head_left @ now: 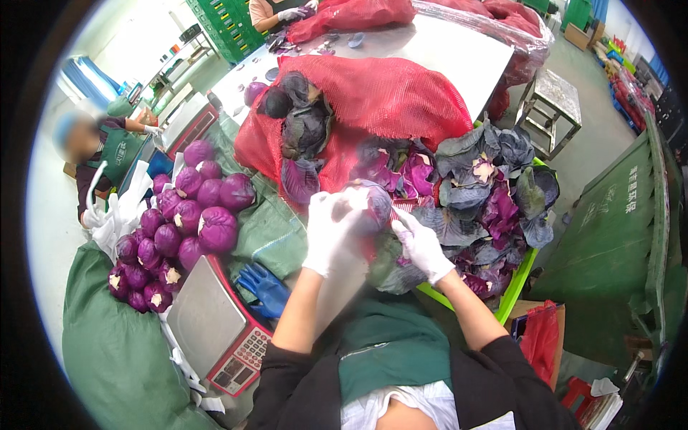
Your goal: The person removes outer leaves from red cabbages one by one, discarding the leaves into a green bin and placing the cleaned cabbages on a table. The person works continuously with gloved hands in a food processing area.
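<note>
My left hand [329,231], in a white glove, is shut on a red cabbage [379,208] above the table; motion blurs both. My right hand [422,246], gloved too, is by the cabbage's right side with its fingers bent. Whether it holds something small or a leaf is not clear. Loose outer leaves [454,226] heap over a lime-green crate [518,293] beneath and beyond that hand. Ahead, untrimmed cabbages [306,126] lie at the mouth of a red mesh sack [387,97]. A pile of trimmed purple cabbages [217,228] sits to the left.
Left of me are a red-rimmed scale [207,322], blue gloves [263,287] and a green sack [118,349]. A large green bin [602,231] stands right, with a stool [553,102] behind. Co-workers [115,145] are at the left and across the table.
</note>
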Motion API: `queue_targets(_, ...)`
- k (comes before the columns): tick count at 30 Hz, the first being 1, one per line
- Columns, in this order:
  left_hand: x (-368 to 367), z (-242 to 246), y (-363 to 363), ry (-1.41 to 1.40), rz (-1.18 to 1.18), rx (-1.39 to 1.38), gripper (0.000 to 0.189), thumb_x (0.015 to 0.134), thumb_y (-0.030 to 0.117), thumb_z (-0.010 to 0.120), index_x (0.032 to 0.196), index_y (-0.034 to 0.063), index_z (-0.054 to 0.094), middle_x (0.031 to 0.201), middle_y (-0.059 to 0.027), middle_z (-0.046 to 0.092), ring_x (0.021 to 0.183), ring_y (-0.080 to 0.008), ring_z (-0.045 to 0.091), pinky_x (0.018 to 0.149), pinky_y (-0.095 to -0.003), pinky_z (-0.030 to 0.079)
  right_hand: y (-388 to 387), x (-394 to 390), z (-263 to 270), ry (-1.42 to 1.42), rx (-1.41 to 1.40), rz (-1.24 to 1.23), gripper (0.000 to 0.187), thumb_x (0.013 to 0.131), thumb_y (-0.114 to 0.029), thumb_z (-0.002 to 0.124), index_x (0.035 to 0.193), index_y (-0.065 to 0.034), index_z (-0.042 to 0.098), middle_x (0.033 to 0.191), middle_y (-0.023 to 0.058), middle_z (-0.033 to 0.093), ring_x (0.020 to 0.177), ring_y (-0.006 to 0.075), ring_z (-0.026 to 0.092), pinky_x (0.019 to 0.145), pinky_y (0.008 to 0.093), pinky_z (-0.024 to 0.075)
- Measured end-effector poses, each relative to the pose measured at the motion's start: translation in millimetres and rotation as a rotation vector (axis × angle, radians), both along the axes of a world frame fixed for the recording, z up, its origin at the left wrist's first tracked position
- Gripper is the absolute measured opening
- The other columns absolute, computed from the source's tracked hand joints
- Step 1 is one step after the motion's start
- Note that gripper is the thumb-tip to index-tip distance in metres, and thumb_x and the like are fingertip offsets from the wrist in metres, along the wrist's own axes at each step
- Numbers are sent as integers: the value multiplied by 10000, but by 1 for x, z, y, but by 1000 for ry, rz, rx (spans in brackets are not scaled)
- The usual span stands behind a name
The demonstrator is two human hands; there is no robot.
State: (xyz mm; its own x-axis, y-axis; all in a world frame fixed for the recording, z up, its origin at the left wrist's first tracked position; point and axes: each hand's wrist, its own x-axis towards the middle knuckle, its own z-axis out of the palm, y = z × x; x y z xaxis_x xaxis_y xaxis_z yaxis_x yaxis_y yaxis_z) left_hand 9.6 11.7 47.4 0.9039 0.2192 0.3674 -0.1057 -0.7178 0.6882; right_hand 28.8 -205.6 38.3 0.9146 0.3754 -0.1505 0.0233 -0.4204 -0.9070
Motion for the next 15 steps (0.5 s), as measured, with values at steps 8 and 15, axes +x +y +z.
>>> queue_targets(8, 44, -11, 6, 73, -227, -442, 355, 866, 117, 556, 1198, 0, 596, 1074, -129, 644, 974, -166, 605, 873, -273, 459, -16, 2, -30, -234, -102, 55, 501, 976, -468, 374, 1232, -89, 577, 1094, 169, 642, 1017, 327, 617, 861, 389, 485)
queue_targets(15, 41, 1, -8, 8, -130, -314, 337, 859, 116, 531, 1160, -15, 611, 1022, -149, 670, 925, -204, 628, 846, -307, 465, -13, -5, -14, -141, -181, 92, 508, 980, -461, 360, 1221, -67, 572, 1052, 200, 644, 965, 355, 621, 828, 423, 487)
